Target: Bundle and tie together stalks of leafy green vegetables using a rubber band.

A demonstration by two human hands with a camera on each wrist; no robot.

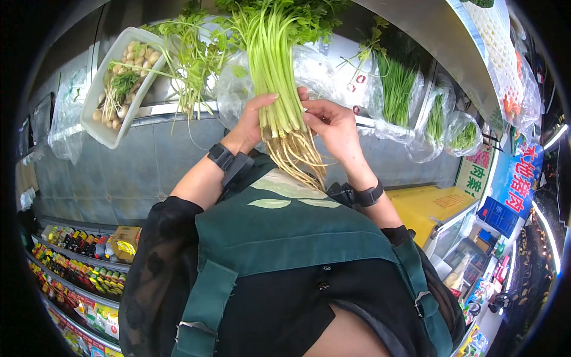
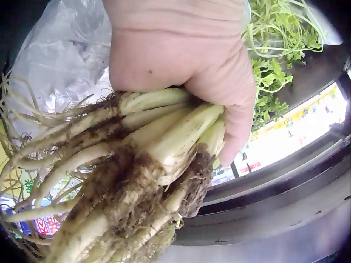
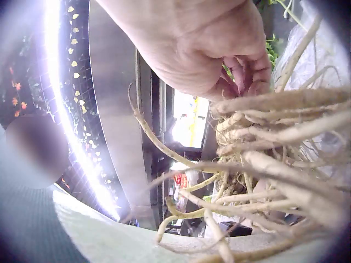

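A bunch of celery [image 1: 275,77] stands upright between my hands, pale green stalks above and muddy, stringy roots [image 1: 291,157] hanging toward the apron. My left hand [image 1: 253,119] grips it just above the roots, thumb across the front. In the left wrist view, soil clings to the white stalk bases [image 2: 170,137] below the palm. My right hand [image 1: 334,126] is at the right edge of the stalks, its thumb and curled fingers pinching there. The right wrist view has the roots covering part of the fingers [image 3: 255,74].
Behind the celery runs a metal counter. A white plastic bin [image 1: 98,128] of mushrooms stands left, beside loose leafy stems [image 1: 193,77]. Bagged green chives [image 1: 397,89] and smaller bags of greens [image 1: 464,135] lie right. Bottle shelves [image 1: 83,268] are lower left, a yellow box [image 1: 425,208] lower right.
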